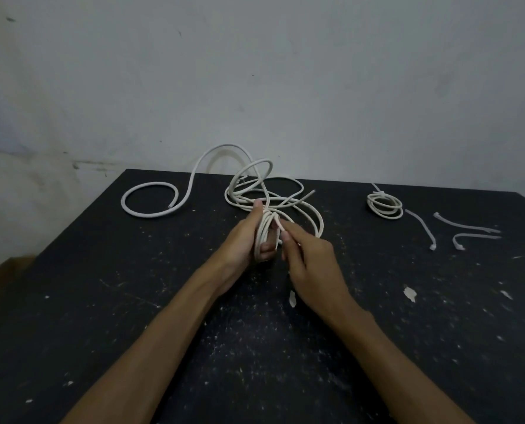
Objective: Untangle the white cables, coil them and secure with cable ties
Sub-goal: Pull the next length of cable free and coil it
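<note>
At mid-table, the left hand [249, 237] gripped a half-wound coil [262, 237] of thin white cable while the right hand [310, 264] pinched its strand. It looked light, springy, best held across the gathered loops.

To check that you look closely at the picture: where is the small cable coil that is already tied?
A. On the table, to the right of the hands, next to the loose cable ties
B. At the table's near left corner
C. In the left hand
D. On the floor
A: the small tied coil lies on the table right of both hands, beside the three loose cable ties.
</note>
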